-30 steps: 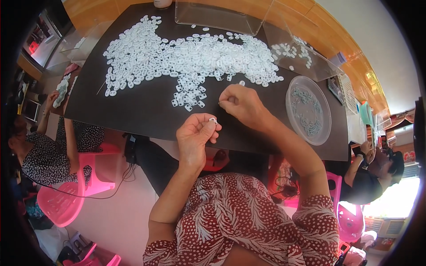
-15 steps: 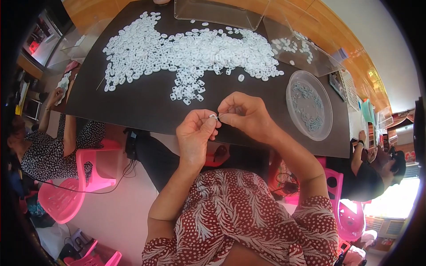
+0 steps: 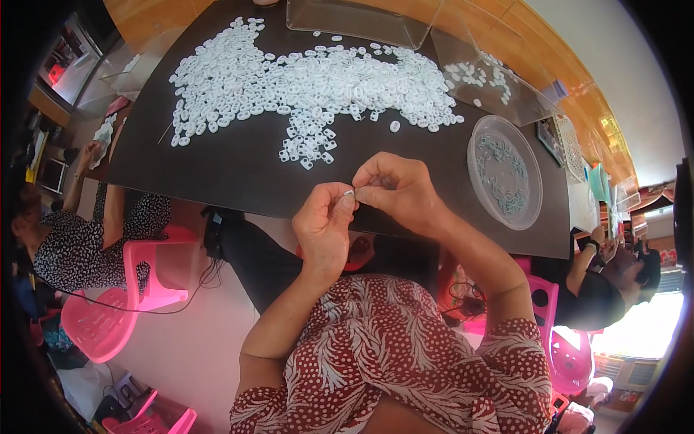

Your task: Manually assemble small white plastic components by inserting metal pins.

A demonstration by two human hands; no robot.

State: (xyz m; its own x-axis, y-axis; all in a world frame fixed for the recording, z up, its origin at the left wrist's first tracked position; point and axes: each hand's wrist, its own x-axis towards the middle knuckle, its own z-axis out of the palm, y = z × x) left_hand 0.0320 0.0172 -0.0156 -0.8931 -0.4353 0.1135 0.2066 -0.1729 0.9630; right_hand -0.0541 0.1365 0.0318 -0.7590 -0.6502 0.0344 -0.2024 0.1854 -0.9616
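Both hands meet over the near edge of the dark tabletop [image 3: 217, 170]. Left hand [image 3: 323, 226]: thumb and forefinger pinched shut on a small white piece [image 3: 349, 193]. Right hand [image 3: 396, 189]: fingers curled, tips closed on the same piece from the right. The piece sits between the two grips, just above the tabletop's near edge; its exact shape is too small to tell.

Open room: a bare dark strip of tabletop runs between the hands and the pile, wider toward the left. Directly far of the hands lies a broad pile of white rings [image 3: 311, 79], its nearest stragglers close to the fingertips.

Right of the right hand: a round clear dish [image 3: 504, 172] holding small pale pieces, near the right edge. Far side: a clear rectangular tray [image 3: 358, 16], and to the far right a clear sheet [image 3: 483, 76] with a few more rings on it.

Off the tabletop: pink plastic stool [image 3: 101, 318] at the left, beside a seated person in a dotted dress [image 3: 69, 246]. Another person [image 3: 607, 289] sits at the right corner.
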